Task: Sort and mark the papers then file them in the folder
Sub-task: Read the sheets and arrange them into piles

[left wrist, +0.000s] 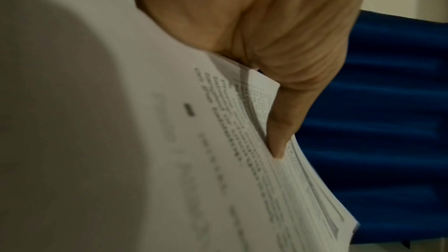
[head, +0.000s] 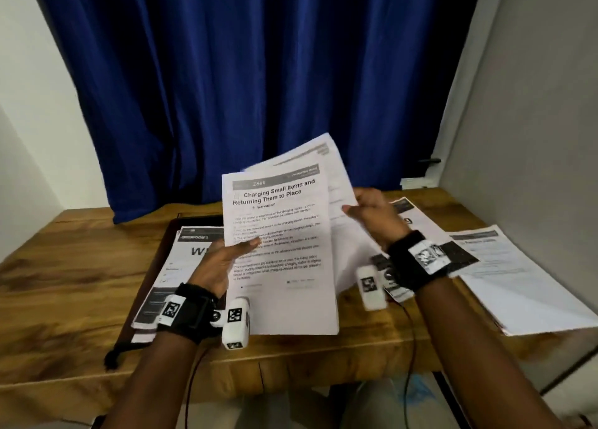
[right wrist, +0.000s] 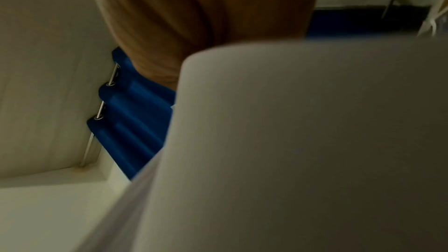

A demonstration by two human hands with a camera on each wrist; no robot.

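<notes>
Both hands hold a fan of printed papers above the wooden table [head: 64,267]. The front sheet [head: 281,250] is headed "Charging Small Items and Returning Them to Place". My left hand [head: 223,260] pinches its left edge, thumb [left wrist: 278,137] lying on the print over several sheets [left wrist: 218,160]. My right hand [head: 372,215] grips the sheets behind [head: 326,166], fanned up and to the right. In the right wrist view a blank sheet back [right wrist: 303,141] hides the fingers. A dark folder [head: 161,244] lies open at the left with a printed stack [head: 171,276] on it.
Two more paper piles lie at the right: one [head: 517,280] near the table's right edge, another [head: 417,215] under my right wrist. A blue curtain [head: 259,72] hangs behind the table. White walls close in on both sides. Cables run from my wristbands off the front edge.
</notes>
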